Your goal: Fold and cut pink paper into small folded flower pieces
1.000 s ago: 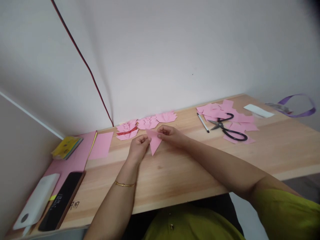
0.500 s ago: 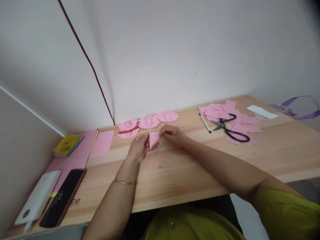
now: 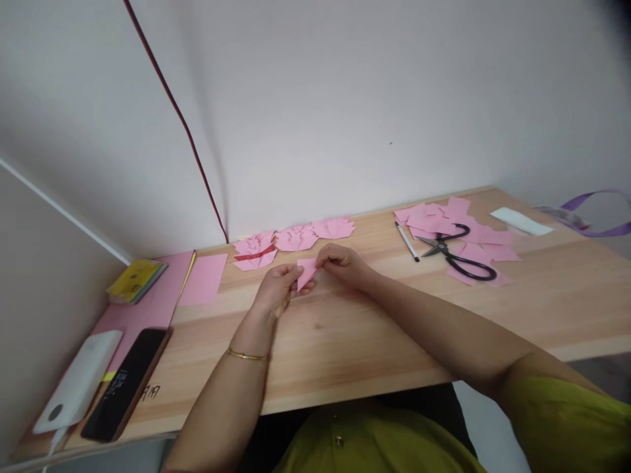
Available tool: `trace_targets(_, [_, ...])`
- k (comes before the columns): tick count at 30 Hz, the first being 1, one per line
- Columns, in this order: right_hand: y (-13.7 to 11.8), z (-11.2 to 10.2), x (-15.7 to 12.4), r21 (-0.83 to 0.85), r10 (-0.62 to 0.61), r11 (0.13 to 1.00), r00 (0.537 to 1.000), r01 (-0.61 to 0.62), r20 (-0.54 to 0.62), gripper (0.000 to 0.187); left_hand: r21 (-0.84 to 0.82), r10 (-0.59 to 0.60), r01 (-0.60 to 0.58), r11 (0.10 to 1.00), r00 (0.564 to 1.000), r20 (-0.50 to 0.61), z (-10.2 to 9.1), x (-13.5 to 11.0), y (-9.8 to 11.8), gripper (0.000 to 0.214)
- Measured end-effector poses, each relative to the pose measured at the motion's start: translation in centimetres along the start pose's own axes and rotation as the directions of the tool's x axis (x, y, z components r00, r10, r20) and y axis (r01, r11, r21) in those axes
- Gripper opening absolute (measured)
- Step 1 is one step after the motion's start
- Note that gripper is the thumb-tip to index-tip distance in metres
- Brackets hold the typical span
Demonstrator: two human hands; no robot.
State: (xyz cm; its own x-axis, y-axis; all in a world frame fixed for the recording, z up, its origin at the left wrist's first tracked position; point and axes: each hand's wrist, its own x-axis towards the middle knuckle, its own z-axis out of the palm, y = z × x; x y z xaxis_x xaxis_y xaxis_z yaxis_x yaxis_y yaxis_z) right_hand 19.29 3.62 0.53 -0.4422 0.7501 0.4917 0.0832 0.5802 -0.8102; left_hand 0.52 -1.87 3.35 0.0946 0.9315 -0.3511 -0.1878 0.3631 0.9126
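Observation:
A small folded pink paper piece (image 3: 306, 272) is held just above the wooden table (image 3: 374, 341) by both hands. My left hand (image 3: 277, 290), with a gold bangle at the wrist, pinches its lower left side. My right hand (image 3: 343, 263) pinches its upper right edge with curled fingers. Behind the hands lie three finished pink folded pieces (image 3: 294, 239) in a row by the wall.
Black scissors (image 3: 458, 253) and a pen (image 3: 407, 242) lie on loose pink squares (image 3: 463, 231) at the right. A pink sheet (image 3: 204, 279), a yellow pad (image 3: 132, 279), a black phone (image 3: 127, 383) and a white power bank (image 3: 77, 382) sit at the left. Purple ribbon (image 3: 599, 210) lies far right.
The pink paper, a longer downward-pointing triangle a second ago, now shows as a smaller folded shape between the fingers. Both hands stay in the same spot.

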Motion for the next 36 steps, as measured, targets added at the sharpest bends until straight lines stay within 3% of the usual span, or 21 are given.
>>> trace_targets(24, [-0.2,0.1,-0.1,-0.06,-0.073,0.995,0.996,0.076,0.055,0.019,0.033,0.032,-0.033,0.999,0.999,0.036,-0.6,0.6,-0.7,0.031])
trace_targets(28, [-0.7,-0.1,-0.1,-0.004,-0.097,0.995,0.987,0.098,0.13,0.011,0.106,0.128,-0.127,0.986,0.992,0.002,-0.7,0.9,-1.0,0.031])
trace_targets(32, [-1.4,-0.1,-0.2,0.029,0.05,0.998,0.99,-0.054,0.13,0.021,0.327,0.314,-0.274,0.904,0.947,-0.073,-0.3,0.5,-1.0,0.026])
trace_targets(36, [-1.8,0.0,-0.3,0.01,0.169,0.985,0.969,-0.174,0.178,0.026,0.544,0.46,-0.433,0.718,0.883,0.096,0.4,-0.6,-0.5,0.016])
